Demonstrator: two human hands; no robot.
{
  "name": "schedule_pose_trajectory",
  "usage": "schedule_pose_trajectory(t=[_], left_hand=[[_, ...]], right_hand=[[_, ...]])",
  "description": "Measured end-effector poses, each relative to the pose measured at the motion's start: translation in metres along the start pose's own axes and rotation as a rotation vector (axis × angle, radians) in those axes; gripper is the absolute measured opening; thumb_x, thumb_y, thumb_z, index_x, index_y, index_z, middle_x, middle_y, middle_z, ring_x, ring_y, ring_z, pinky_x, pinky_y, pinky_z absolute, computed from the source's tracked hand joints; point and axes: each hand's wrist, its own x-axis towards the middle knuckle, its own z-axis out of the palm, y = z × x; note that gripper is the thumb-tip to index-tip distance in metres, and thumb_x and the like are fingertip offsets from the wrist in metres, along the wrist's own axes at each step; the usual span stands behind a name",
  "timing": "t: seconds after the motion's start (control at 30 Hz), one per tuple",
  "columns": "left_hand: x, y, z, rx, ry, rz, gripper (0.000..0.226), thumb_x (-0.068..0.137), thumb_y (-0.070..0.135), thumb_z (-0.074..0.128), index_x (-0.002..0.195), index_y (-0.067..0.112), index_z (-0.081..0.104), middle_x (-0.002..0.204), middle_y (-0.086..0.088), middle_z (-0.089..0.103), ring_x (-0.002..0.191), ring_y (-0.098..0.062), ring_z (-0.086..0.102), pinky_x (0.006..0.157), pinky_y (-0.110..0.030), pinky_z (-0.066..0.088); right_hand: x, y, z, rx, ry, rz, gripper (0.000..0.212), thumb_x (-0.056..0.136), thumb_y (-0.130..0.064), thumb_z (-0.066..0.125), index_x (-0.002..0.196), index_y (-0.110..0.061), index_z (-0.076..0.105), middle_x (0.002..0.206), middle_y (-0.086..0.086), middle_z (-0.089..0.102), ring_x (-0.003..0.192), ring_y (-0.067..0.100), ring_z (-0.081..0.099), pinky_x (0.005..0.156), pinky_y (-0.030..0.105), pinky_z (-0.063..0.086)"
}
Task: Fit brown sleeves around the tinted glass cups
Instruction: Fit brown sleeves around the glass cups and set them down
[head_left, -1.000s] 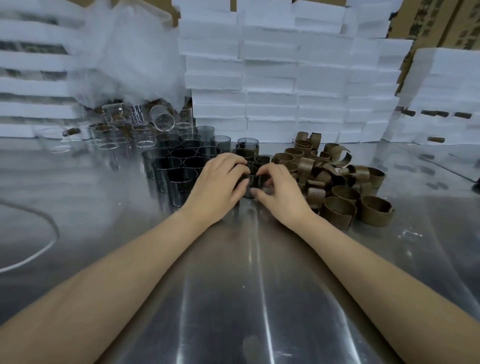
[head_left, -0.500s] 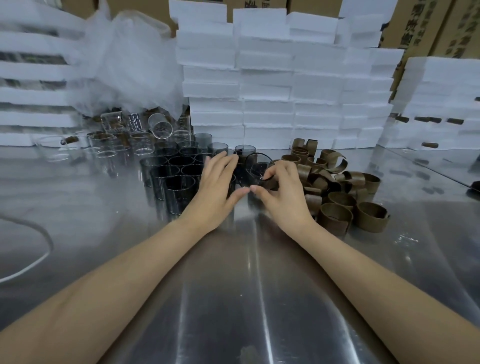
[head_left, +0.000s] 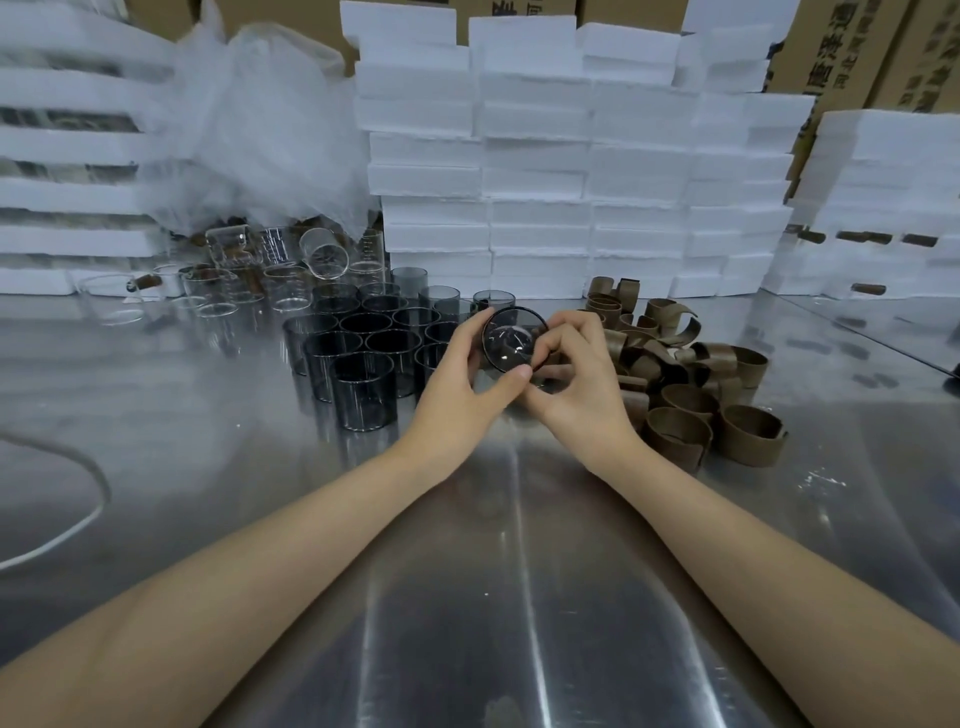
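A tinted glass cup (head_left: 509, 340) is held tilted above the steel table, its round end facing me. My left hand (head_left: 462, 382) grips it from the left with thumb underneath. My right hand (head_left: 576, 379) grips it from the right, fingers curled over its rim; a brown sleeve seems pinched under those fingers, mostly hidden. A cluster of several upright tinted cups (head_left: 363, 353) stands just left of my hands. A heap of several loose brown sleeves (head_left: 685, 384) lies to the right.
The shiny steel table (head_left: 493, 597) stretches toward me. Clear glass cups (head_left: 249, 280) and crumpled plastic wrap (head_left: 260, 130) sit at the back left. Stacks of white foam blocks (head_left: 571, 171) wall off the back. A white cable (head_left: 62, 530) loops at the left.
The cup has been lifted off the table and tipped so its round end faces me. Both hands rose with it, the left closing around its side.
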Motion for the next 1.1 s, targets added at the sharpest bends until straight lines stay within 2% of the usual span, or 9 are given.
schedule_pose_trajectory(t=[0.13, 0.23, 0.33, 0.4, 0.47, 0.63, 0.77, 0.87, 1.1], left_hand=[[-0.0004, -0.0029, -0.0010, 0.010, -0.042, -0.001, 0.075, 0.085, 0.019, 0.071, 0.149, 0.019, 0.033, 0.141, 0.009, 0.051, 0.133, 0.000, 0.044, 0.116, -0.035, 0.034], [0.0010, -0.0029, -0.0020, -0.041, -0.021, 0.003, 0.069, 0.088, 0.009, 0.070, 0.147, 0.020, 0.036, 0.137, 0.010, 0.053, 0.125, 0.006, 0.050, 0.102, -0.019, 0.043], [0.0012, -0.0026, -0.0028, -0.043, -0.025, 0.017, 0.064, 0.085, 0.005, 0.072, 0.139, 0.027, 0.044, 0.137, 0.005, 0.054, 0.123, 0.003, 0.052, 0.091, -0.011, 0.045], [-0.0003, -0.0027, -0.0031, -0.021, -0.060, 0.024, 0.063, 0.083, 0.002, 0.073, 0.134, 0.029, 0.047, 0.135, 0.006, 0.056, 0.123, 0.002, 0.052, 0.089, -0.010, 0.046], [-0.0011, -0.0020, -0.0030, -0.019, -0.081, 0.016, 0.065, 0.083, 0.001, 0.073, 0.137, 0.025, 0.047, 0.135, 0.005, 0.057, 0.127, -0.002, 0.051, 0.094, -0.011, 0.044], [0.0002, 0.0012, -0.0051, -0.067, -0.103, -0.053, 0.067, 0.087, -0.002, 0.067, 0.145, 0.020, 0.042, 0.136, 0.004, 0.059, 0.128, -0.007, 0.052, 0.113, -0.032, 0.037], [0.0011, 0.0021, -0.0041, -0.131, -0.096, -0.109, 0.059, 0.090, -0.003, 0.060, 0.142, 0.022, 0.047, 0.123, 0.012, 0.066, 0.116, -0.004, 0.061, 0.104, -0.028, 0.046], [0.0032, 0.0027, -0.0035, -0.212, -0.074, -0.154, 0.048, 0.096, -0.001, 0.051, 0.134, 0.029, 0.054, 0.106, 0.015, 0.073, 0.099, -0.005, 0.066, 0.083, -0.023, 0.055], [0.0014, 0.0060, -0.0026, -0.334, 0.001, -0.159, 0.025, 0.101, 0.010, 0.050, 0.119, 0.014, 0.065, 0.113, -0.003, 0.071, 0.106, -0.017, 0.068, 0.078, -0.030, 0.058]], right_hand=[[0.0001, -0.0020, -0.0025, -0.013, -0.005, 0.008, 0.046, 0.069, 0.006, 0.073, 0.081, -0.030, 0.049, 0.108, -0.006, 0.042, 0.098, -0.005, 0.049, 0.078, 0.020, 0.051], [-0.0013, -0.0067, 0.0000, 0.103, 0.004, 0.082, 0.058, 0.068, 0.001, 0.075, 0.104, -0.033, 0.045, 0.110, -0.003, 0.046, 0.100, -0.002, 0.052, 0.077, 0.024, 0.052], [-0.0012, -0.0067, 0.0001, 0.154, -0.067, 0.163, 0.076, 0.068, -0.001, 0.078, 0.126, -0.029, 0.039, 0.117, -0.001, 0.045, 0.100, -0.013, 0.051, 0.079, 0.014, 0.049], [-0.0014, -0.0055, 0.0008, 0.129, -0.120, 0.180, 0.068, 0.069, 0.005, 0.080, 0.122, -0.023, 0.047, 0.120, 0.004, 0.050, 0.100, -0.013, 0.053, 0.082, 0.009, 0.045], [-0.0021, -0.0052, 0.0017, 0.171, -0.140, 0.212, 0.062, 0.071, 0.011, 0.076, 0.117, -0.020, 0.049, 0.113, -0.001, 0.057, 0.098, -0.010, 0.058, 0.084, 0.011, 0.045], [-0.0017, -0.0037, -0.0004, 0.207, -0.162, 0.273, 0.062, 0.070, 0.009, 0.078, 0.118, -0.019, 0.049, 0.111, -0.007, 0.060, 0.099, -0.004, 0.061, 0.090, 0.019, 0.047], [-0.0030, -0.0058, -0.0017, 0.293, -0.192, 0.316, 0.067, 0.060, -0.001, 0.080, 0.116, -0.020, 0.050, 0.112, 0.000, 0.062, 0.099, 0.002, 0.063, 0.086, 0.020, 0.049], [-0.0021, -0.0038, -0.0037, 0.317, -0.206, 0.347, 0.070, 0.062, 0.013, 0.076, 0.118, -0.018, 0.050, 0.113, 0.005, 0.061, 0.100, 0.007, 0.062, 0.085, 0.025, 0.050], [-0.0019, -0.0040, -0.0030, 0.189, -0.246, 0.245, 0.072, 0.060, 0.021, 0.063, 0.123, -0.010, 0.048, 0.108, -0.003, 0.060, 0.099, 0.002, 0.062, 0.081, 0.017, 0.048]])
